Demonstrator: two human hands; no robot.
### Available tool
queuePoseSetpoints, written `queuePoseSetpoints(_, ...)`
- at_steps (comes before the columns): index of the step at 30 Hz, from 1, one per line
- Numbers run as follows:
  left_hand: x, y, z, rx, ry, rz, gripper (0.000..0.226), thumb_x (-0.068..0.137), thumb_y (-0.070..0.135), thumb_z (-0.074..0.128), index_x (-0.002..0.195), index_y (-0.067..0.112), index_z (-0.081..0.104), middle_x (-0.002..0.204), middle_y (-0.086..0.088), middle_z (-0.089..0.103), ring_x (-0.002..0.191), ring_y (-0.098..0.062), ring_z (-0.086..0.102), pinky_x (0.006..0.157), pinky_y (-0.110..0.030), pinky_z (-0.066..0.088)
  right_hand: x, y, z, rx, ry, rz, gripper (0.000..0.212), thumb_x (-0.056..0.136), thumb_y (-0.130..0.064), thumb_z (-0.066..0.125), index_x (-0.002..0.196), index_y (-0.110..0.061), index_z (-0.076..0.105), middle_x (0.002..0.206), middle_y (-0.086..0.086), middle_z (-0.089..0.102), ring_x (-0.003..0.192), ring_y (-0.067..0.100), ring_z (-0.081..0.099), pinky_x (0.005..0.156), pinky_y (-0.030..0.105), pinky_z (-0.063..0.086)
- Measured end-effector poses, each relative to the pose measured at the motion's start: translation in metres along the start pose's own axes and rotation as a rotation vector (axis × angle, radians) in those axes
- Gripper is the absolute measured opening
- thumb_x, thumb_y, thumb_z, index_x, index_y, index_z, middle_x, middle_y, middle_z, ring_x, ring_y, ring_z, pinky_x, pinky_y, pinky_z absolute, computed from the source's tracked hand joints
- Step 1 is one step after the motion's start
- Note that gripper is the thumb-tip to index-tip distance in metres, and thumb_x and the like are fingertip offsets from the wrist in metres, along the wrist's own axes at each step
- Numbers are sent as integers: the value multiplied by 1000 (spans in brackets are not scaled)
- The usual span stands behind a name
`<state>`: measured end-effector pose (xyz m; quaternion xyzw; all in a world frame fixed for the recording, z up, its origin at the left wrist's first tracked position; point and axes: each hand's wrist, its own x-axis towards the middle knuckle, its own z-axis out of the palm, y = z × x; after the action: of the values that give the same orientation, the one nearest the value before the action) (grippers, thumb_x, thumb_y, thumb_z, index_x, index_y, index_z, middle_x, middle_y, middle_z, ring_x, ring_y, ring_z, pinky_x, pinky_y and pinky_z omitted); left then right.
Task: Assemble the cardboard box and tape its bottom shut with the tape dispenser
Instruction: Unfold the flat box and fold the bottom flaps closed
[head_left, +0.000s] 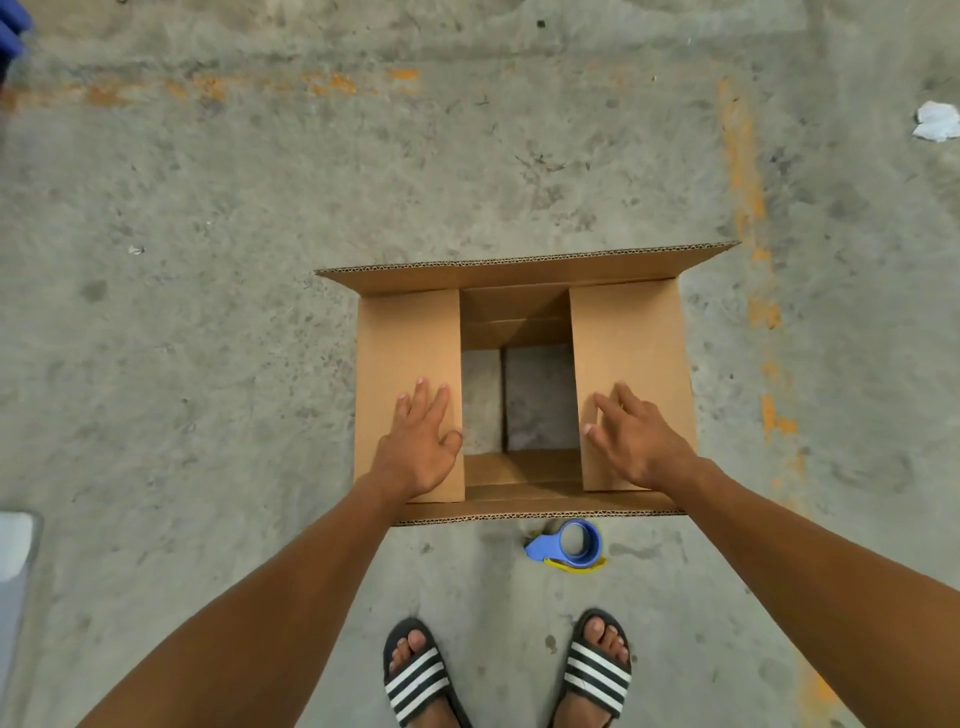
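Observation:
A brown cardboard box (631, 332) stands on the concrete floor in front of me. Its left and right flaps are folded in flat. The far flap stands up and the near flap is open toward me. Between the side flaps I see the floor through the box. My left hand (421, 447) rests flat, fingers spread, on the left flap. On the right flap my right hand (636, 441) presses down with its fingers apart. A blue tape dispenser (569, 545) with a yellow edge lies on the floor just in front of the box.
My feet in black slides with white stripes (415, 675) stand near the bottom edge. A crumpled white scrap (937, 122) lies at the far right. A grey-white object (15, 551) sits at the left edge. Faded orange paint lines cross the floor.

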<state>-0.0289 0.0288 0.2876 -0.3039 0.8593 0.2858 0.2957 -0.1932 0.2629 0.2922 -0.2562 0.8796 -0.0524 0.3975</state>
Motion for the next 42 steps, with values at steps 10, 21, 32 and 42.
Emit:
queuePoseSetpoints(10, 5, 0, 9, 165, -139, -20, 75, 97, 64, 23, 156, 30, -10, 161, -1, -27, 148, -32, -22, 119, -55, 11, 10, -8, 11, -94, -184, 106, 70, 95, -63, 19, 154, -27, 7, 161, 8, -19, 148, 34, -8, 115, 57, 20)
queuePoseSetpoints(21, 3, -13, 3, 234, -222, 51, 70, 99, 61, 20, 157, 31, -5, 162, 3, -24, 150, -27, -18, 119, -57, 14, 20, -86, -106, -61, 778, -150, 52, 96, -37, 41, 146, -27, 35, 156, 9, 27, 143, 32, 22, 113, 49, 19)
queuePoseSetpoints(32, -29, 4, -29, -62, -333, 41, 74, 95, 69, 24, 158, 33, 8, 166, 5, 1, 152, -23, 1, 121, -43, 9, 37, -32, -15, -211, -97, -75, 69, 93, -66, 10, 154, -33, 5, 163, 1, -13, 149, 26, -11, 116, 58, 14)
queuePoseSetpoints(42, -50, -2, -59, 343, -10, 282, 52, 93, 53, 55, 142, 38, 46, 139, 8, 58, 124, -18, 54, 106, -39, 38, 57, -56, -59, 9, -334, 134, 123, 58, -95, -1, 155, -21, 16, 164, 2, -4, 150, 29, 2, 119, 53, 5)
